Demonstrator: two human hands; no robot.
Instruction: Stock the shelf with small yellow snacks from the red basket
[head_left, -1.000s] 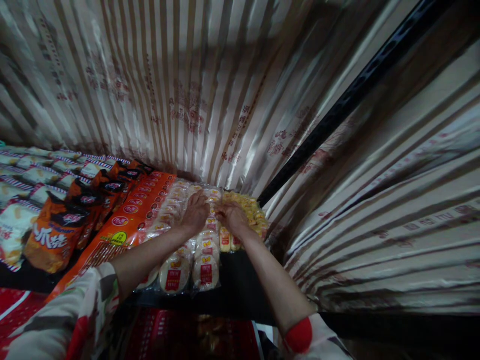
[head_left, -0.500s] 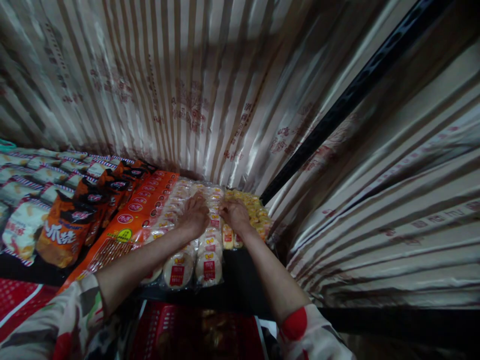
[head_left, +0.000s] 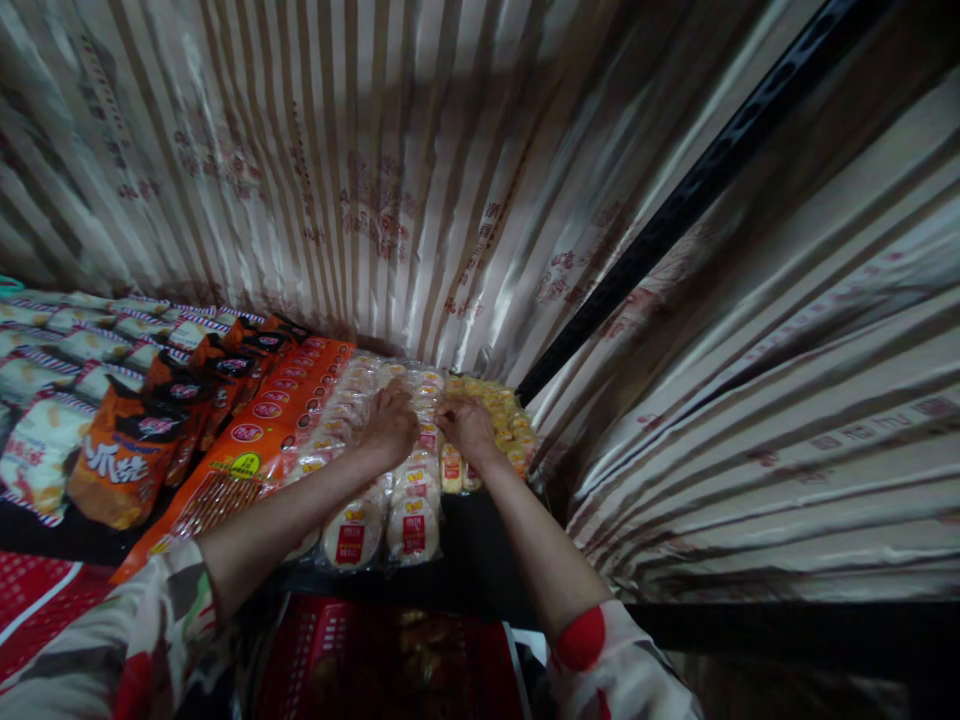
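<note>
1. The rice cracker packs [head_left: 397,500] were clear, glossy plastic film.
2. The orange snack bags [head_left: 120,465] looked shiny and crinkled.
3. The striped curtain [head_left: 420,170] was satiny cloth with a sheen.
4. The red basket [head_left: 390,665] was perforated plastic.
5. The sleeve [head_left: 135,650] looked matt printed cloth.

Shelf [head_left: 480,580], access notes. Front edge: open, bare dark strip ahead of the packs. Back: striped foil curtain [head_left: 360,190] hangs down to the goods, closing the rear. Right: black upright post [head_left: 675,210] and more curtain folds just beside the yellow snack packs [head_left: 502,415]; no room there. Left: orange packs [head_left: 255,440] and orange bags [head_left: 120,460] lie touching, side by side. Centre: rice cracker packs [head_left: 382,525] fill the row, with left hand [head_left: 390,425] and right hand [head_left: 465,425] on top. Below: red basket [head_left: 390,665].
</note>
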